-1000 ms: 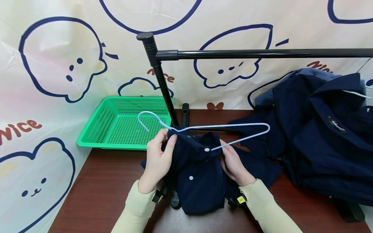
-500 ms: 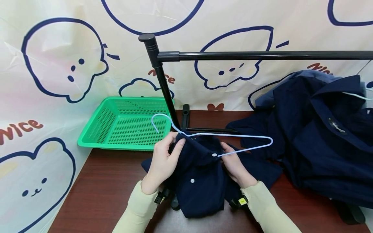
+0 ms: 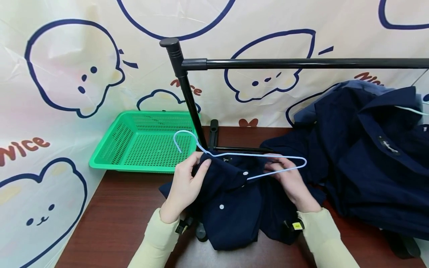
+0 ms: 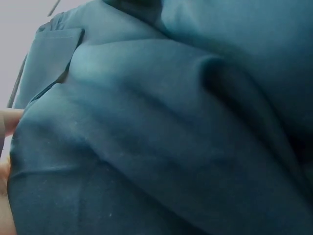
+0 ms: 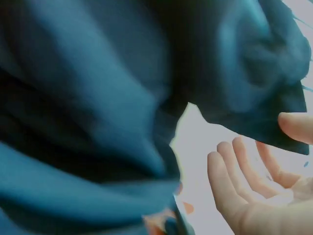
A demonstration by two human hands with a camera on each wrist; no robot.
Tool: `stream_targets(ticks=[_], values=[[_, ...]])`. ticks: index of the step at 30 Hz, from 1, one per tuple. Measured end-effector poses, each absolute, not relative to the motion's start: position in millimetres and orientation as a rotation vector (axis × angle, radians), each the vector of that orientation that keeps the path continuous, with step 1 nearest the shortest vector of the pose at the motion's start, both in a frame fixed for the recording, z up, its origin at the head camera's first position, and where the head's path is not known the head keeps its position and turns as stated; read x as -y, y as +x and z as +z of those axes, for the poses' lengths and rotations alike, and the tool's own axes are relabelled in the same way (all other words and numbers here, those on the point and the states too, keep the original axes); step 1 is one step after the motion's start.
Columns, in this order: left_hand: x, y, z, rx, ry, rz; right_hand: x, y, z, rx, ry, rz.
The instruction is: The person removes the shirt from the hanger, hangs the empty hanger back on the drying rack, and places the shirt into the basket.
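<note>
A navy button-up shirt [image 3: 231, 223] is bunched in front of me, its collar raised off the table and white buttons down its front. The light blue hanger [image 3: 241, 153] runs into the neck opening; its hook points left and its right end sticks out bare. My left hand [image 3: 182, 186] grips the left side of the collar with the thumb on top, up against the hanger's neck. At the right side of the neck opening, my right hand [image 3: 291, 180] pinches a cloth edge between thumb and forefinger, other fingers extended. Navy folds [image 4: 137, 127] fill most of the left wrist view.
Behind my left hand stands a green perforated basket [image 3: 147, 149]. A black garment rack [image 3: 285, 64] rises beside it, its bar crossing to the right. More dark blue clothing [image 3: 362, 160] is heaped at the right of the brown table [image 3: 110, 219].
The hanger has moved right and a little down, drawn with the collar by my left hand. My right hand has shifted right and up, spreading the neck opening wider.
</note>
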State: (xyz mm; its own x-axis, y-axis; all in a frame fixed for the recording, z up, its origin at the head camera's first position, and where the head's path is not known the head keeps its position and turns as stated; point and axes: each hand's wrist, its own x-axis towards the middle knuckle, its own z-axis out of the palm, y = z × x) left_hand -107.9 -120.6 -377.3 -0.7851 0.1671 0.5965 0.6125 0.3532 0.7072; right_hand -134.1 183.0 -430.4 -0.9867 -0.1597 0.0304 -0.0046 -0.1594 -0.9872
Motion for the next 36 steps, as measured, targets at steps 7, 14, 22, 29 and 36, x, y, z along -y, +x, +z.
stream_targets(ticks=[7,14,22,29,36], values=[[120,-108,-377,2.223,-0.686,-1.406,-210,-131,-397,-1.965,-0.342,-2.448],[119,-108,-378,2.250,-0.687,-1.373,-219,-124,-369,-2.050,-0.453,-2.519],[117,-107,-378,2.294,-0.699,-1.373,-199,-101,-331,-2.696,-0.502,-2.010],[113,-106,-380,2.326,-0.742,-1.340,-180,-86,-315,-3.023,-0.544,-1.577],[106,-105,-380,2.359,-0.780,-1.305,-177,-94,-337,-3.034,-0.773,-1.506]])
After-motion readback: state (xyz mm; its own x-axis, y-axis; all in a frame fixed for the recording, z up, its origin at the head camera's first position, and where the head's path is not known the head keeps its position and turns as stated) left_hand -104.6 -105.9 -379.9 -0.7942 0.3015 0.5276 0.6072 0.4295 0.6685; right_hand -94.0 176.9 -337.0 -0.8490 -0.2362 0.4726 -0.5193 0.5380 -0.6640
